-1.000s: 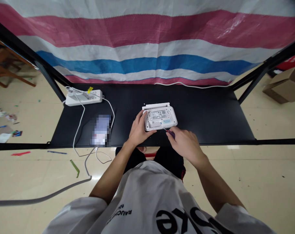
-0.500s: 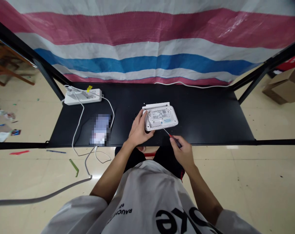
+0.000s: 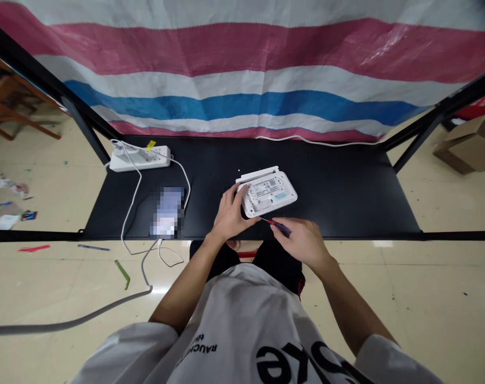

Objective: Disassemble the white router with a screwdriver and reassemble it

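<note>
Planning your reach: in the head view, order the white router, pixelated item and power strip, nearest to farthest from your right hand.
From the right hand:
1. White router: just ahead-left.
2. Pixelated item: farther left.
3. Power strip: far left, table's back.

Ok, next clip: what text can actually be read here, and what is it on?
"RAUCH": small black print, upside down on the white shirt.
Large black letters on the shirt: upside down, folded, unsure.
Sticker on the white router: too small to read.
Blue-printed label: too small to read.
Pixelated patch: blurred.
</note>
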The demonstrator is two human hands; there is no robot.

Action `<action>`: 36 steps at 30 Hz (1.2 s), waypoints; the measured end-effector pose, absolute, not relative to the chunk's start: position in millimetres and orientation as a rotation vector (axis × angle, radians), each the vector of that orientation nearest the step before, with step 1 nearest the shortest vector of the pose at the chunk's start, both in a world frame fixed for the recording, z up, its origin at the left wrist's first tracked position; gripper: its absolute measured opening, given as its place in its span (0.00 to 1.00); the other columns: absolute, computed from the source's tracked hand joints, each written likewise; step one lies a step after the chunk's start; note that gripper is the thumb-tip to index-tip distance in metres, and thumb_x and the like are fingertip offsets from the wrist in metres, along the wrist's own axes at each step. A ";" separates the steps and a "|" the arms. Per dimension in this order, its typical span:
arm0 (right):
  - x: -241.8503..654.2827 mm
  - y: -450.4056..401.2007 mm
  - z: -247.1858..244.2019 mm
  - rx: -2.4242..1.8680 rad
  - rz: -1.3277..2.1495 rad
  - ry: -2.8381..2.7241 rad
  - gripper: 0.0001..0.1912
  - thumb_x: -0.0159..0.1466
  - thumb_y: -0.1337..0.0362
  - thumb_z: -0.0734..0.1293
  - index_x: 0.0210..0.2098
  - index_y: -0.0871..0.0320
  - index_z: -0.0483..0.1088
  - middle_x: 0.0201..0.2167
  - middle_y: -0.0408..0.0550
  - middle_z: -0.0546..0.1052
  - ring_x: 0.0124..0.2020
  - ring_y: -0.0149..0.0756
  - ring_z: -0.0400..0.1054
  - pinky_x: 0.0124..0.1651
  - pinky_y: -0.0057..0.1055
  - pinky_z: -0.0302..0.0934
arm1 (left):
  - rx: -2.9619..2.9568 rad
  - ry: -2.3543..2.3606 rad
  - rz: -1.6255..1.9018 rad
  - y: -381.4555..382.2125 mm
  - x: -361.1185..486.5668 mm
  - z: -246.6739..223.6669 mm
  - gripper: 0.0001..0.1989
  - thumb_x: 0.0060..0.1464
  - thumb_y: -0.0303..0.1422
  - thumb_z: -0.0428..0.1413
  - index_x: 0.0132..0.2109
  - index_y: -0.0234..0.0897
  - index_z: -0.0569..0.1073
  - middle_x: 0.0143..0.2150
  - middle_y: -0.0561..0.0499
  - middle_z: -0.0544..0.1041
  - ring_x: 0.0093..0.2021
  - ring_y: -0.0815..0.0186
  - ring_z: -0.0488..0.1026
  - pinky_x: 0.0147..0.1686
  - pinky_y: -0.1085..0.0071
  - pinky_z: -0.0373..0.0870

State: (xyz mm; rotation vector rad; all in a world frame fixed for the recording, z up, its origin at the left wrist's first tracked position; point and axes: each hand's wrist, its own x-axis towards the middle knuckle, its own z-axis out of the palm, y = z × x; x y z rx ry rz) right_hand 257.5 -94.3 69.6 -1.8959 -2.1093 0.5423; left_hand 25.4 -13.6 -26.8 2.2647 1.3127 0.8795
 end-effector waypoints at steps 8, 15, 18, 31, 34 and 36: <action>255.8 -83.0 96.0 -1.895 0.489 -2.274 0.13 0.74 0.56 0.65 0.45 0.47 0.83 0.40 0.44 0.88 0.37 0.40 0.82 0.35 0.33 0.56 | 2.239 1.323 0.876 -13.5 25.7 -25.3 0.59 0.50 0.52 0.74 0.79 0.45 0.52 0.76 0.35 0.58 0.74 0.39 0.60 0.72 0.41 0.63; 251.3 -72.2 109.5 -1.975 0.435 -2.454 0.15 0.75 0.55 0.63 0.41 0.50 0.81 0.34 0.45 0.86 0.31 0.38 0.78 0.33 0.35 0.46 | 2.240 1.333 0.875 -13.1 26.2 -25.0 0.60 0.49 0.53 0.74 0.78 0.44 0.53 0.76 0.35 0.59 0.74 0.39 0.60 0.73 0.42 0.63; 245.4 -66.3 112.9 -2.001 0.390 -2.528 0.16 0.75 0.54 0.63 0.45 0.50 0.82 0.35 0.49 0.87 0.33 0.42 0.79 0.33 0.35 0.49 | 2.246 1.326 0.879 -13.5 25.9 -25.0 0.60 0.49 0.52 0.75 0.79 0.44 0.52 0.75 0.35 0.59 0.74 0.40 0.60 0.73 0.43 0.63; 236.7 -106.1 72.1 -2.031 0.493 -2.332 0.16 0.79 0.56 0.58 0.51 0.53 0.76 0.40 0.52 0.87 0.33 0.44 0.82 0.34 0.33 0.57 | 2.196 1.315 0.889 -12.1 24.7 -23.6 0.62 0.47 0.49 0.76 0.78 0.45 0.51 0.73 0.35 0.60 0.73 0.39 0.61 0.72 0.40 0.64; 239.4 -127.6 33.3 -1.994 0.531 -2.070 0.18 0.79 0.54 0.59 0.57 0.54 0.75 0.41 0.52 0.88 0.37 0.44 0.84 0.36 0.31 0.61 | 2.176 1.331 0.889 -12.1 25.0 -24.7 0.63 0.45 0.48 0.78 0.78 0.46 0.52 0.73 0.36 0.60 0.73 0.40 0.62 0.72 0.40 0.64; 238.2 -135.8 15.5 -1.963 0.607 -1.944 0.19 0.78 0.53 0.59 0.56 0.56 0.75 0.39 0.52 0.88 0.36 0.44 0.84 0.36 0.31 0.63 | 2.172 1.339 0.897 -12.6 25.8 -25.6 0.64 0.44 0.49 0.78 0.78 0.45 0.52 0.72 0.35 0.61 0.73 0.40 0.62 0.72 0.41 0.64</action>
